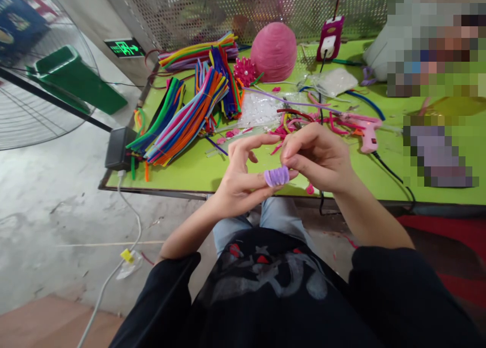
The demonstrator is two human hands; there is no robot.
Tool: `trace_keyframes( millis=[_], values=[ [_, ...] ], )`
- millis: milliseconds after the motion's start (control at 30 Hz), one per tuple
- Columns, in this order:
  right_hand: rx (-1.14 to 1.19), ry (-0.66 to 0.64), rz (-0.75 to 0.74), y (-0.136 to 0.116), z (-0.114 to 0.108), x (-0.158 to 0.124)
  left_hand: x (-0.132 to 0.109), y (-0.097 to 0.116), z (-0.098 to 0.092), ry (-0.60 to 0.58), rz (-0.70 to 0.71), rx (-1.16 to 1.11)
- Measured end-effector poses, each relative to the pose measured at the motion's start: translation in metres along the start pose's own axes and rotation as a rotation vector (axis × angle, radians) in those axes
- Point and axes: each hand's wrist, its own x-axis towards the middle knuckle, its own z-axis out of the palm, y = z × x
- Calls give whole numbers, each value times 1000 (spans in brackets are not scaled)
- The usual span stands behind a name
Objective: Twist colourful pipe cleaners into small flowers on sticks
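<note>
A fuzzy purple pipe cleaner [277,176] is wound in several tight turns around a finger of my left hand [243,173]. The thumb of that hand lies alongside the coil, while another finger arches above it. From the right, my right hand [321,158] pinches with thumb and forefinger at the coil's far end, close to the tip of the wrapped finger. The pinched end itself is mostly hidden by the fingertips. Both hands are over the front edge of the green table [182,178].
Pipe cleaner bundles [190,120] lie at left. Behind are a pink dome [273,52], a pink flower [245,72] and a bag of white pieces [261,107]. A pink glue gun [366,130] with a black cord lies right. A black adapter [120,148] sits at the left corner.
</note>
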Motion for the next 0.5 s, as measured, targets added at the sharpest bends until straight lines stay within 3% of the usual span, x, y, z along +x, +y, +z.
trace_keyframes(
  millis=[267, 500],
  values=[
    [-3, -50, -72, -1, 3, 2, -1, 1, 2, 3, -17, -15],
    [-286, -170, -43, -16, -5, -8, 5, -2, -1, -40, 56, -173]
  ],
)
